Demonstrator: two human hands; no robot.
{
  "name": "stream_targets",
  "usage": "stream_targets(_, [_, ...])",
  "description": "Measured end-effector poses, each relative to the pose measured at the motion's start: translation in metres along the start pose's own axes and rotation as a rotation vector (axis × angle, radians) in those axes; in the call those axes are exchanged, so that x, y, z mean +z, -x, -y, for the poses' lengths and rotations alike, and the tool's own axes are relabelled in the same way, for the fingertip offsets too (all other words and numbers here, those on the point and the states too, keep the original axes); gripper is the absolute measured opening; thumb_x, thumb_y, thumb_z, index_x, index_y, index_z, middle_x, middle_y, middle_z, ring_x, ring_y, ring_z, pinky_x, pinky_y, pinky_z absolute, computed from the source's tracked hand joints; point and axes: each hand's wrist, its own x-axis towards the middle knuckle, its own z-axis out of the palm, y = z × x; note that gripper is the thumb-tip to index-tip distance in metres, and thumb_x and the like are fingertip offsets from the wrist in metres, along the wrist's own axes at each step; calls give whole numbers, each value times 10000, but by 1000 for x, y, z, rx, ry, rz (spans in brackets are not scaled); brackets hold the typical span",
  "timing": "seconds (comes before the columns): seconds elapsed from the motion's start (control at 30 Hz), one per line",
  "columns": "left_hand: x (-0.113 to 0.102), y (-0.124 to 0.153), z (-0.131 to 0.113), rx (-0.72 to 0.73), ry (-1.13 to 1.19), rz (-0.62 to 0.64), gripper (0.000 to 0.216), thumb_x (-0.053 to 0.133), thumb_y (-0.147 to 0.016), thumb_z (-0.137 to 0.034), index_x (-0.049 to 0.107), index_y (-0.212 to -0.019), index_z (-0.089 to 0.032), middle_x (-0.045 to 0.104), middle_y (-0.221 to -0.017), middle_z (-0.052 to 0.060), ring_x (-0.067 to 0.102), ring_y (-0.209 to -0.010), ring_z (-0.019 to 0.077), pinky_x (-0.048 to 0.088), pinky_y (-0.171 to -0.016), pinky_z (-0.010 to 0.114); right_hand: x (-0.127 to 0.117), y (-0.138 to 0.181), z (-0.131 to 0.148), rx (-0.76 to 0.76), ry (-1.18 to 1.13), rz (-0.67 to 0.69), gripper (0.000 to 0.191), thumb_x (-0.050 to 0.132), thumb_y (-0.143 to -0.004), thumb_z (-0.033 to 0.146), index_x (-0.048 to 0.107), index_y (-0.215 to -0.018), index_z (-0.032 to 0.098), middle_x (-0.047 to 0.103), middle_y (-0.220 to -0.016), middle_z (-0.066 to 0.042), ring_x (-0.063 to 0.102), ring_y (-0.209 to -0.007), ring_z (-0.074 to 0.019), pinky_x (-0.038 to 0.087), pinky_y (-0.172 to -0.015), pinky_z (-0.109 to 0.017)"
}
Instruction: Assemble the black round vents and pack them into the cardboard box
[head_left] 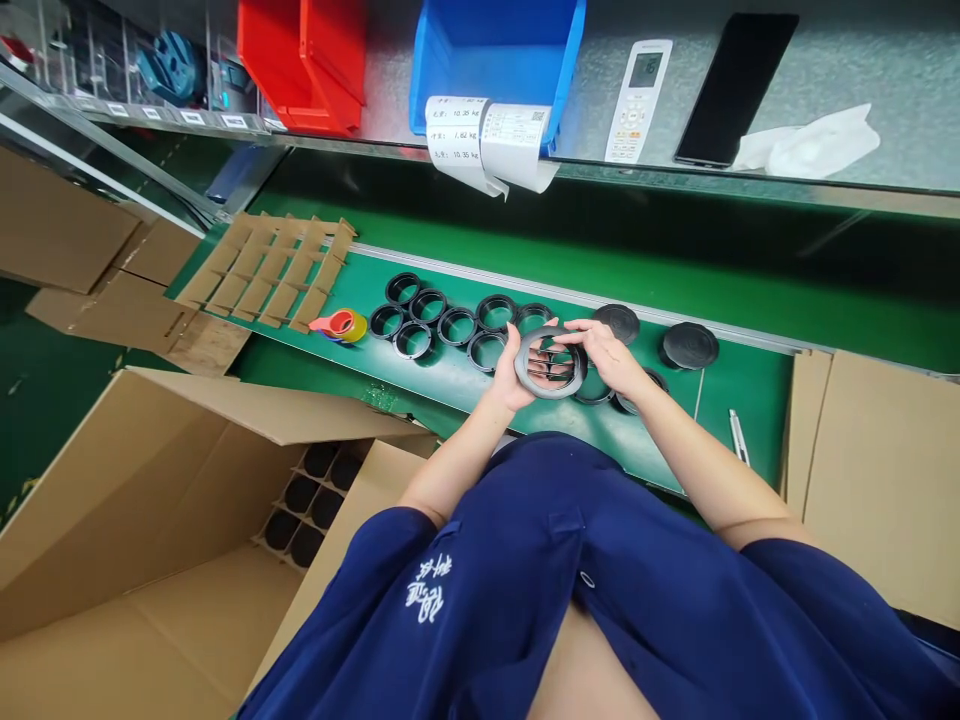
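Both my hands hold one grey plastic ring up over the green belt. My left hand grips its left rim, fingers curled through the hole. My right hand pinches the right rim. Behind the ring, several black rings lie in rows on the belt. Two black round caps sit to the right of my hands.
An open cardboard box with a divider grid and dark parts stands at lower left. A cardboard divider and tape rolls lie left on the belt. Another carton is at right. Blue bin, red bin, remote and phone sit on the shelf.
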Motion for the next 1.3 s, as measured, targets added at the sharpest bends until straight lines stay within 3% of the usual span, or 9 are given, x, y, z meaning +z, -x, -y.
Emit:
stream_targets(0.13, [0, -1, 5, -10, 13, 5, 794, 334, -975, -781, 587, -1448, -195, 699, -1290, 154, 640, -1252, 374, 469, -1100, 608, 7, 22, 0, -21, 71, -47, 787, 81, -1059, 660, 673, -1409, 278, 517, -1520, -82, 429, -1435, -288, 315, -1241, -514])
stream_targets(0.3, [-17, -5, 28, -77, -5, -108, 720, 421, -980, -740, 637, -1355, -165, 729, -1244, 141, 658, -1226, 349, 508, -1091, 528, 45, 56, -9, -240, 341, 180, 895, 516, -931, 765, 437, -1604, 180, 274, -1690, -175, 171, -1567, -401, 126, -1283, -627])
stream_targets(0.4, [-32, -6, 47, -234, -93, -174, 784, 439, -945, -779, 625, -1369, -145, 720, -1257, 171, 641, -1247, 374, 503, -1090, 541, 67, 68, -23, -113, 361, 244, 1064, 629, -872, 747, 250, -1676, 162, 165, -1702, -240, 167, -1555, -442, 187, -1243, -660])
stream_targets(0.53, [-47, -9, 58, -302, -201, -270, 869, 394, -914, -833, 518, -1485, -189, 651, -1366, 200, 603, -1301, 402, 461, -1102, 620, 76, 69, -55, 97, 426, 208, 1113, 715, -818, 701, 225, -1686, 206, 280, -1630, -252, 358, -1435, -441, 304, -1196, -595])
stream_targets(0.7, [-62, -7, 50, -265, -291, -386, 773, 439, -969, -727, 396, -1560, -232, 469, -1568, 211, 536, -1391, 368, 437, -1121, 635, 70, 64, -105, 332, 733, 123, 1199, 794, -731, 709, 250, -1678, 213, 260, -1638, -293, 347, -1431, -512, 95, -1202, -711])
stream_targets(0.83, [-77, -4, 47, -233, -277, -413, 653, 513, -973, -666, 526, -1414, -184, 524, -1521, 216, 575, -1353, 335, 458, -1134, 555, 81, 58, -127, 360, 799, 200, 1236, 770, -726, 747, 216, -1685, 196, 225, -1667, -304, 326, -1467, -508, -3, -1211, -707])
stream_targets(1.0, [-97, -6, 48, -238, -331, -499, 484, 604, -949, -612, 644, -1150, -174, 634, -1393, 193, 649, -1243, 293, 506, -1099, 480, 91, 42, -124, 391, 698, 245, 1118, 604, -841, 786, 203, -1688, 176, 80, -1728, -238, 97, -1583, -466, -28, -1235, -690])
stream_targets(1.2, [-101, -22, 57, -105, -771, -561, 272, 730, -876, -390, 691, -1048, -183, 700, -1256, 172, 634, -1250, 339, 451, -1140, 552, 46, 40, -110, 253, 612, -37, 768, 283, -1063, 570, 206, -1683, 124, 85, -1745, -161, 40, -1619, -338, -21, -1282, -614])
stream_targets(1.3, [-89, -39, 66, -34, -876, -441, 274, 836, -753, -246, 750, -1013, -231, 684, -1333, 125, 487, -1431, 343, 290, -1265, 517, 27, 71, -126, 275, 654, -67, 743, 309, -1065, 537, 281, -1658, 92, 136, -1734, -180, 96, -1609, -353, 2, -1283, -622])
